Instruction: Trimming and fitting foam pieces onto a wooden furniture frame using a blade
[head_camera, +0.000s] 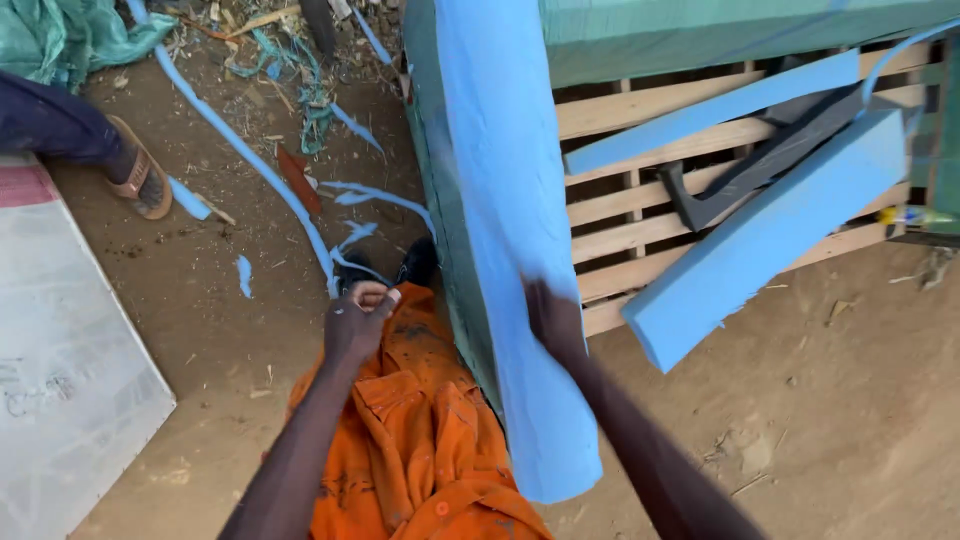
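Two bare hands work at a long blue foam slab (500, 200) that stands on its edge and runs from the top of the view down toward the person. The right hand (553, 318) lies flat against the slab's broad blue face, about halfway along; it is blurred, so whether its fingers grip the foam or only press on it cannot be told. The left hand (358, 320) is apart from the slab, just to its left, closed into a loose fist above the person's orange work trousers (410, 440); the fingers are curled in narrow, and whether they pinch something small cannot be told. A green cover (440, 230) lines the slab's left side, next to the orange trousers.

To the right of the slab lies a wooden slatted pallet (640, 215) on the dirt floor (850, 400). On it rest a thick blue foam block (770, 235), tilted, a thinner blue foam strip (715, 110) above it, and a dark angled tool (760, 165) between the two. Thin blue foam offcuts (250, 160) trail across the floor to the left. A white board (60, 370) lies at the lower left, and another person's sandalled foot (140, 180) stands near its upper corner.
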